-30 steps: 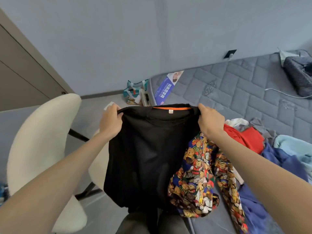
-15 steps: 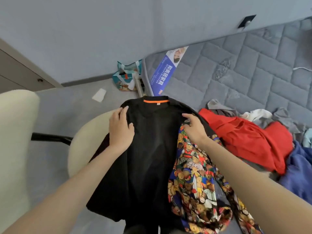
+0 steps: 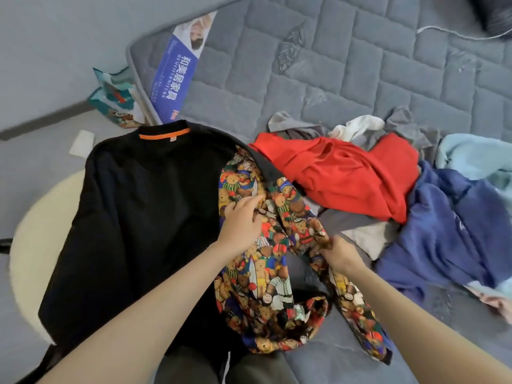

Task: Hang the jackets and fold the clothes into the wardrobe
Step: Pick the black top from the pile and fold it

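Note:
A black shirt (image 3: 144,206) with an orange collar strip lies spread flat, partly on the cream chair seat (image 3: 36,231) and partly on the mattress edge. Beside it on the right lies a teddy-bear print garment (image 3: 266,275), bunched up. My left hand (image 3: 242,220) rests on that printed cloth near the black shirt's right edge, fingers fairly straight. My right hand (image 3: 336,252) pinches a strip of the printed garment. A red garment (image 3: 340,173) lies just beyond, touching the print.
On the grey quilted mattress (image 3: 332,79) a pile holds blue fabric (image 3: 448,231), a light-blue piece (image 3: 476,153) and grey and white pieces (image 3: 360,128). A patterned bag (image 3: 116,98) and a white paper (image 3: 81,142) lie on the floor at left. A white cable (image 3: 457,34) crosses the mattress.
The black shirt went from held up by its shoulders to lying flat. Both hands have let go of it and moved right onto the teddy-bear garment.

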Action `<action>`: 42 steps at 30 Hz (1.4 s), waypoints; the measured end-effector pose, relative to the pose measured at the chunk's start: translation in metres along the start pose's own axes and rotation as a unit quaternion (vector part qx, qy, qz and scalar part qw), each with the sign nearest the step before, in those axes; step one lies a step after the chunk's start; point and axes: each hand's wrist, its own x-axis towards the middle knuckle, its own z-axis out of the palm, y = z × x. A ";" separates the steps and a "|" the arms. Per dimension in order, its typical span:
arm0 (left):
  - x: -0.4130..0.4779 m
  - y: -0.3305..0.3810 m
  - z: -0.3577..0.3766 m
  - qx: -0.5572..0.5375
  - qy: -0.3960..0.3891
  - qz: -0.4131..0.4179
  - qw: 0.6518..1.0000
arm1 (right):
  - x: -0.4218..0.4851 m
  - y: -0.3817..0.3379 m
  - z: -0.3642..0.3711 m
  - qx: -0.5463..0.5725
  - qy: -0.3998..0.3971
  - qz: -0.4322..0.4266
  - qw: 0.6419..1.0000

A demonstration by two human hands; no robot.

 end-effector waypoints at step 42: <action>0.031 0.185 0.013 -0.325 -0.198 -0.057 0.923 | -0.039 0.039 -0.187 0.652 0.033 -0.140 0.744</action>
